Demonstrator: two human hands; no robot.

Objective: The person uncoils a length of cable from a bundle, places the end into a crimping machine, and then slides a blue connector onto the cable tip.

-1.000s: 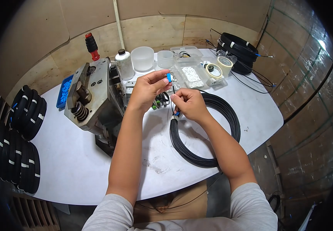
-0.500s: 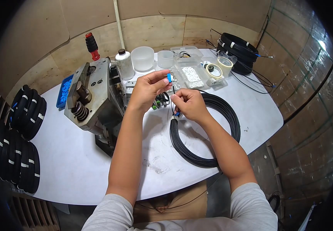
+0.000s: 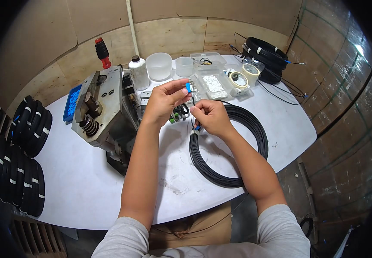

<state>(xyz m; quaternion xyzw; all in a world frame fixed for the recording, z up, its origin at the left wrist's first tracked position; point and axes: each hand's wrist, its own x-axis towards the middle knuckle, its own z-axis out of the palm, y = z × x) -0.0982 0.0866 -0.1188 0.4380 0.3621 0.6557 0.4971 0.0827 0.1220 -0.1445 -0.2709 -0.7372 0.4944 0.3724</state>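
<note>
Between the thumb and fingers of my left hand (image 3: pixel 168 99) is a small blue connector (image 3: pixel 189 87), held up above the table. A thin black cable (image 3: pixel 193 100) runs down from it to my right hand (image 3: pixel 211 116), whose thumb and curled fingers pinch the cable. Just under my right hand, a second blue piece (image 3: pixel 197 127) shows beside the white tape of a black cable coil (image 3: pixel 229 181). The coil lies flat on the white table, partly covered by my right hand and forearm.
A metal press (image 3: pixel 108 103) stands left of my left arm, with a blue tray (image 3: pixel 71 103) of small blue parts behind it. Clear boxes (image 3: pixel 214 86), tape rolls (image 3: pixel 238 80) and a white bottle (image 3: pixel 138 74) line the back. Taped black coils (image 3: pixel 31 124) sit at the left edge, others (image 3: pixel 265 56) back right.
Almost nothing differs. My left hand and the blue connector have shifted very slightly; both hands keep their grip, and the coil lies where it was.
</note>
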